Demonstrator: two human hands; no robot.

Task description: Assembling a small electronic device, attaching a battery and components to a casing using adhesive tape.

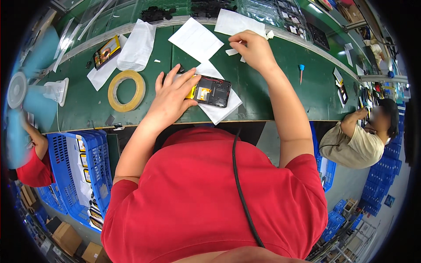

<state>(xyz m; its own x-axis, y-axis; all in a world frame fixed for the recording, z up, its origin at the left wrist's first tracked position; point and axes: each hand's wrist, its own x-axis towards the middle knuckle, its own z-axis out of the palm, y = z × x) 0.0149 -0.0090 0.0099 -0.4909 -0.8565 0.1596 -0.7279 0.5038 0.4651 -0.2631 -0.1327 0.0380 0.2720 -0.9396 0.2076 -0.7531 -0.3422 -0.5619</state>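
Note:
A black phone body (218,93) with a yellow battery section and an exposed white-and-orange part lies on white paper near the bench's front edge. My left hand (172,95) holds its left end, thumb at the near side and fingers spread over the top; the palm hides that end. Farther back and to the right, my right hand (254,49) is closed in a pinch at a small white strip (231,51), close to a large white sheet (241,23). Another square white sheet (196,40) lies between the hands, toward the back.
A tape roll (126,91) lies left of my left hand. Behind it is another open phone (107,52). A blue-handled screwdriver (301,73) lies to the right. A fan (19,90) stands far left, above a blue crate (79,175). A co-worker (357,136) sits at right.

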